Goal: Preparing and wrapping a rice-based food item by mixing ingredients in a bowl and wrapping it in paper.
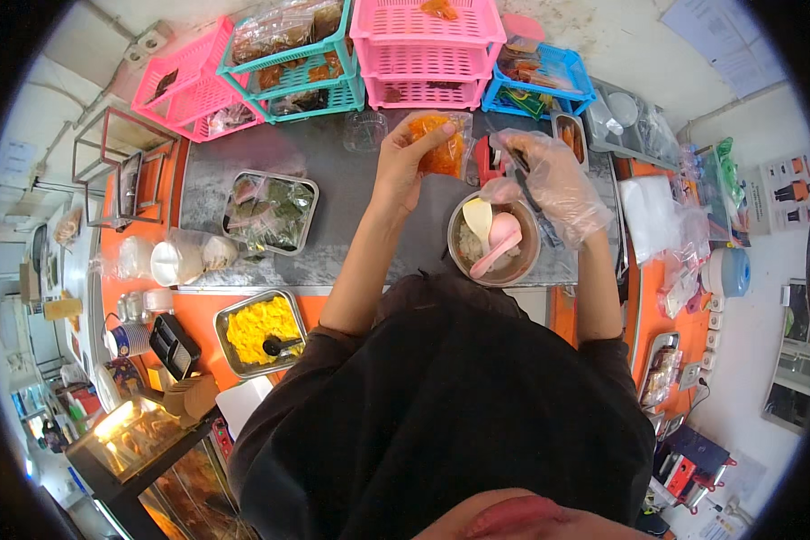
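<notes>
My left hand (405, 158) is bare and pinches a clear plastic pouch of orange shredded food (439, 152) above the dark worktop. On my right hand (550, 182) is a clear disposable glove. Its fingers are curled around a slim dark tool (526, 189), whose kind is hard to make out. Below the right hand stands a round metal bowl (453, 253) containing white rice, a pale yellow paddle (477, 217), a pink paddle (496, 255) and a round pink object (505, 229). Between the hands is a partly hidden red object (486, 162).
Stacked plastic baskets (426, 61) line the wall behind the worktop (337, 202). To the left are a metal tray of wrapped dark green sheets (270, 212) and a tray of yellow food (260, 331) with a black scoop. A small metal container (570, 138) sits behind my right hand.
</notes>
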Demonstrator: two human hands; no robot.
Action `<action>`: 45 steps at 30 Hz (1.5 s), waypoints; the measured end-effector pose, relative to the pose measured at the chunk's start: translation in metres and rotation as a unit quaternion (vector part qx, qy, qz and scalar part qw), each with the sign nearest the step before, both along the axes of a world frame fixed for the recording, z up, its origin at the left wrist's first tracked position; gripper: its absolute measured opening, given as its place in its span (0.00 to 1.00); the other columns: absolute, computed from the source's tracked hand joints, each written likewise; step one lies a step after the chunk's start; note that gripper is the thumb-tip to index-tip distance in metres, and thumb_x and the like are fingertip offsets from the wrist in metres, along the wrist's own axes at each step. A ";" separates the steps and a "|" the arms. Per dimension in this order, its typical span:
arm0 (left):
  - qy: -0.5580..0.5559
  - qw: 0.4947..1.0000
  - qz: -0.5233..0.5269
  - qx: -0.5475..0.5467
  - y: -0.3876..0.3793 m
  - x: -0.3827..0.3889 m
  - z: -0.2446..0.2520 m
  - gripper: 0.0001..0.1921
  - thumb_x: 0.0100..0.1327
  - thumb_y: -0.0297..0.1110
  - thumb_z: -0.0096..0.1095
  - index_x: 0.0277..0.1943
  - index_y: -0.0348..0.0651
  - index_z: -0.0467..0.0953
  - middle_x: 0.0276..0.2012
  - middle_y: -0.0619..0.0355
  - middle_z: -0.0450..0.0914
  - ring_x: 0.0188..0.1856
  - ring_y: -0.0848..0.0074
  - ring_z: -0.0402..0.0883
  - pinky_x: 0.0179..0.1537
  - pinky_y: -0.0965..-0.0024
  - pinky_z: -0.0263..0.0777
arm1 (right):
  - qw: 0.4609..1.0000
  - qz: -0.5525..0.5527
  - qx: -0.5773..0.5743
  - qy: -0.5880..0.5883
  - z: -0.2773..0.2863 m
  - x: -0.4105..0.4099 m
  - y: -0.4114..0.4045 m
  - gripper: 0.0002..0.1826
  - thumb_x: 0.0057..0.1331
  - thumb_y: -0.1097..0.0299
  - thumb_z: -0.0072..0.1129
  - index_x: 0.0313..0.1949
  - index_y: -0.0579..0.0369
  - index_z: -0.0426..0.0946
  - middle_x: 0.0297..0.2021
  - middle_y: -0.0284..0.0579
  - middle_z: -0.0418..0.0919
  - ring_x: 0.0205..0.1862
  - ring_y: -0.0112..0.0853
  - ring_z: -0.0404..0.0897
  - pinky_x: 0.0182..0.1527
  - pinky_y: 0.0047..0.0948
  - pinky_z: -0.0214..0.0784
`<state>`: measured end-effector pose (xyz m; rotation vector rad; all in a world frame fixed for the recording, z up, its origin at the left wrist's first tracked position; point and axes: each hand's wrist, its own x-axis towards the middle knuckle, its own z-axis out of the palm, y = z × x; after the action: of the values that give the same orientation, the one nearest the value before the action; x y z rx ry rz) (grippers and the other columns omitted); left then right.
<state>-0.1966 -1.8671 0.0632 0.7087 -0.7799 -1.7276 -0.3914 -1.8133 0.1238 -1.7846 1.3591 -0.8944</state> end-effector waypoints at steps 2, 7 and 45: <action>-0.003 1.000 0.002 -0.011 0.002 0.002 -0.002 0.11 0.56 0.28 0.67 0.42 0.39 0.76 0.36 0.59 0.80 0.35 0.80 0.80 0.36 0.75 0.75 | 0.993 -0.006 0.037 0.113 0.004 0.003 -0.001 0.36 0.40 0.64 0.76 0.50 0.65 0.74 0.49 0.53 0.77 0.49 0.37 0.76 0.53 0.29 0.65; -0.033 0.999 0.012 -0.033 0.008 -0.003 0.000 0.12 0.56 0.27 0.68 0.41 0.42 0.73 0.35 0.61 0.79 0.35 0.81 0.79 0.36 0.75 0.75 | 0.996 0.015 0.057 0.066 -0.003 0.004 -0.008 0.37 0.39 0.64 0.76 0.50 0.64 0.75 0.50 0.53 0.76 0.51 0.36 0.75 0.54 0.29 0.64; -0.184 0.962 -0.194 0.062 -0.114 0.013 -0.087 0.21 0.52 0.25 0.70 0.48 0.43 0.70 0.37 0.59 0.79 0.38 0.80 0.79 0.39 0.75 0.74 | 0.925 -0.089 0.288 -0.230 -0.122 0.026 -0.139 0.10 0.63 0.71 0.51 0.40 0.59 0.80 0.26 0.34 0.76 0.25 0.22 0.70 0.27 0.24 0.62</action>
<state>-0.1840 -1.9809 -0.0239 1.0352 -1.1314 -2.0386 -0.3650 -1.9525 0.0015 -0.9437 1.3020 -0.8268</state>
